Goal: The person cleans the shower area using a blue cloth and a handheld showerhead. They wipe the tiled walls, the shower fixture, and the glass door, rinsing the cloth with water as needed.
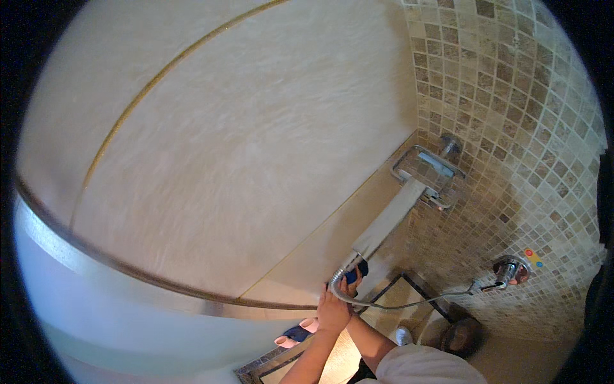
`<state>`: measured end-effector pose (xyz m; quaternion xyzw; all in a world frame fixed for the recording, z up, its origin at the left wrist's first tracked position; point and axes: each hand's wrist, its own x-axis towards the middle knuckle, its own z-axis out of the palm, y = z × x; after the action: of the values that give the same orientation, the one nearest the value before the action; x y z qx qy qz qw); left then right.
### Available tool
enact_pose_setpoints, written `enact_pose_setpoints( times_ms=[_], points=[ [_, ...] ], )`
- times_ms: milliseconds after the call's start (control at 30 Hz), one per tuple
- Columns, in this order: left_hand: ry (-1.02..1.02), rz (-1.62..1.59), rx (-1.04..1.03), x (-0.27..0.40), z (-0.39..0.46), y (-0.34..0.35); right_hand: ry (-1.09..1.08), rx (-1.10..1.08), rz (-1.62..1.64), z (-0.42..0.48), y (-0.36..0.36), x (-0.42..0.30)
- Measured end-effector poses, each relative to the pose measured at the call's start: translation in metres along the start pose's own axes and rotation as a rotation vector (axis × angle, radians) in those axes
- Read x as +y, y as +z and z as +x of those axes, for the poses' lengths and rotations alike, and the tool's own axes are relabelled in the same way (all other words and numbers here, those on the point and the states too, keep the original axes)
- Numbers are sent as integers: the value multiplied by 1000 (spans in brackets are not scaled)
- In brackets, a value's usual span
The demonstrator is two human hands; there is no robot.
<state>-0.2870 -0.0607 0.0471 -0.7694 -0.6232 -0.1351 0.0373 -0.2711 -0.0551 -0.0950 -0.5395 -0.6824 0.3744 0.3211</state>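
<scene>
A large metal shower head or spout arm (pixel 393 213) slants down from the mosaic-tiled wall. Close below its lower end, my left hand (pixel 332 309) and my right hand (pixel 354 285) are together beside a dark blue cloth (pixel 355 273), at least one of them touching it. A flexible metal shower hose (pixel 337 283) curves past my fingers and on to the chrome mixer valve (pixel 509 276) on the wall. The hose and my overlapping hands hide part of the grip, so which hand bears the cloth is unclear.
Smooth wall panels (pixel 240 144) with gold seams fill the upper left. A chrome wire shelf (pixel 427 173) is fixed near the corner. Below are pink-and-blue slippers or similar items (pixel 297 333), a dark round object (pixel 461 337) and a dark-edged floor border (pixel 422 293).
</scene>
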Motion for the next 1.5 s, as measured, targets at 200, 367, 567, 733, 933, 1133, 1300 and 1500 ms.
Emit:
enact_pose_setpoints(
  times_ms=[200, 367, 567, 733, 933, 1133, 1300, 1500],
  points=[
    [-202, -415, 32, 11, -36, -11, 166, 156, 435, -28, -19, -31],
    [-592, -921, 149, 21, -96, -15, 83, 41, 698, -57, -66, -33],
    [-297, -728, 402, 79, -89, -64, -170, 20, 568, -93, -154, -52],
    [-30, -490, 442, 117, -50, -85, -423, 234, 640, -80, -228, -67],
    [-4, -395, 531, 126, 0, -98, -502, 315, 601, -24, -248, -93],
    [-123, -344, 475, 104, 28, -84, -597, 346, 432, 56, -224, -112],
    [-183, -406, 295, 90, 66, -61, -527, 203, 14, 125, -186, -69],
    [-351, -107, -102, 94, 69, -27, -487, 46, -376, 133, -125, 21]
  ],
)
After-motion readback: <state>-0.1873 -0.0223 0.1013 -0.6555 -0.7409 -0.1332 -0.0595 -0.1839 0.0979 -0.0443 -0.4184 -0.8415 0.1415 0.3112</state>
